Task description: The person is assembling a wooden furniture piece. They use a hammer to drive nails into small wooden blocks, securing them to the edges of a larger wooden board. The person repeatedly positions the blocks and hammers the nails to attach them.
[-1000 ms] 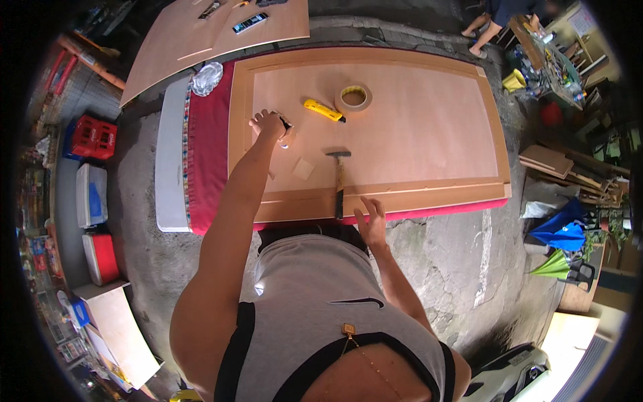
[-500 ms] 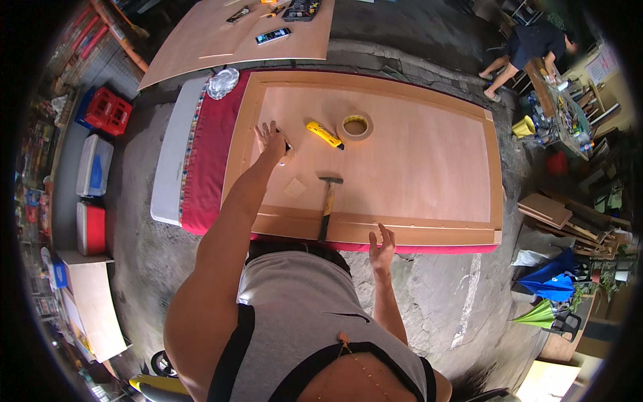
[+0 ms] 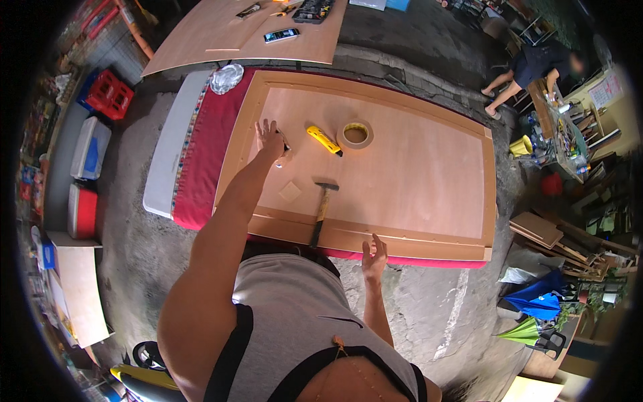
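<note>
A wooden panel (image 3: 415, 174) edged with brown strips lies on a table with a red cloth. My left hand (image 3: 269, 141) reaches over its left part, fingers spread. Beside that palm is a small dark and tan object (image 3: 286, 151), half hidden, whose kind I cannot make out. My right hand (image 3: 375, 259) is at the panel's near edge, fingers apart and holding nothing. Between the hands lies a hammer (image 3: 321, 213), its handle over the near strip. Farther in are a yellow utility knife (image 3: 324, 139) and a roll of tape (image 3: 355, 134). A small square wood piece (image 3: 290, 191) rests near the hammer.
The red cloth (image 3: 201, 161) covers most of a white table (image 3: 165, 154). Beyond stands a plywood sheet (image 3: 228, 33) bearing a phone (image 3: 281, 35) and a tool case (image 3: 313, 9). At the far right a person (image 3: 536, 63) bends over a cluttered bench. Scrap boards (image 3: 539, 229) lie to the right.
The whole view has turned slightly. My right hand has shifted a little along the near edge; my left hand stays beside the half-hidden object, fingers still spread.
</note>
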Motion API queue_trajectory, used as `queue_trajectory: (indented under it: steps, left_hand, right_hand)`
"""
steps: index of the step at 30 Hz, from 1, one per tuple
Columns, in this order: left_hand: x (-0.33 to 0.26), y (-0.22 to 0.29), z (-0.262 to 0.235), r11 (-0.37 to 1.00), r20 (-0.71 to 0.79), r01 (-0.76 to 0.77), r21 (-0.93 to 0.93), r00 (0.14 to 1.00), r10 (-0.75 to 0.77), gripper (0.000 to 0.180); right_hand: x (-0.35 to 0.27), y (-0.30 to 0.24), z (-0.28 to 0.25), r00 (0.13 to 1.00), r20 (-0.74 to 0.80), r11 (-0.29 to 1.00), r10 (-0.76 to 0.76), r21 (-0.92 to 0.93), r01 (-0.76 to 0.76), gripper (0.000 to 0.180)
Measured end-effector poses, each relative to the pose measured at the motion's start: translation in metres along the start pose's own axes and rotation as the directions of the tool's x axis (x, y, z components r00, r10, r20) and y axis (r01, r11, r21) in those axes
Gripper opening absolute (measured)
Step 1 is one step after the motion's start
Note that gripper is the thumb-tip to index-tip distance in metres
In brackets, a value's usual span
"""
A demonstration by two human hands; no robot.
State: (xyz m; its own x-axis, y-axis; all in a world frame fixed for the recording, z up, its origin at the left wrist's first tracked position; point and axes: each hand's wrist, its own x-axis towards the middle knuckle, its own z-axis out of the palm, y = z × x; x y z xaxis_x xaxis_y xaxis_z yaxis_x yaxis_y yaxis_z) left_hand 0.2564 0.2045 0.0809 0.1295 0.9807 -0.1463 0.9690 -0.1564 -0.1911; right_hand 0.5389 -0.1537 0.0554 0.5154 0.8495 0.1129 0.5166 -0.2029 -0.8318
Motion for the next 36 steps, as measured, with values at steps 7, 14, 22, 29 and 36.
queue_trajectory:
  steps: [7, 14, 22, 29, 36]
  left_hand:
    - [0.008, -0.008, 0.02, 0.999, -0.086, -0.035, 0.021, 0.996, 0.036, 0.033]
    - [0.004, -0.009, 0.016, 0.993, -0.058, -0.003, -0.117, 0.998, -0.004, 0.028]
    - [-0.006, -0.037, 0.012, 0.856, -0.199, -0.098, -0.507, 0.98, -0.006, 0.017]
    - [-0.011, -0.065, 0.053, 0.53, -0.128, 0.017, -0.848, 0.963, -0.235, 0.027]
    - [-0.02, -0.054, 0.043, 0.563, -0.258, -0.073, -0.823, 0.931, -0.257, 0.022]
  right_hand:
    - [0.002, 0.001, 0.004, 0.998, 0.003, 0.997, 0.061, 0.039, -0.062, 0.037]
    - [0.012, -0.015, -0.002, 0.993, 0.016, 0.991, 0.12, 0.051, -0.12, 0.038]
    - [0.023, -0.01, -0.005, 0.994, 0.026, 0.994, 0.106, 0.028, -0.107, 0.037]
    - [0.025, -0.013, 0.008, 0.995, 0.07, 0.995, 0.072, 0.07, -0.077, 0.038]
    - [0.028, -0.031, 0.025, 0.994, 0.099, 0.997, 0.046, 0.056, -0.051, 0.038]
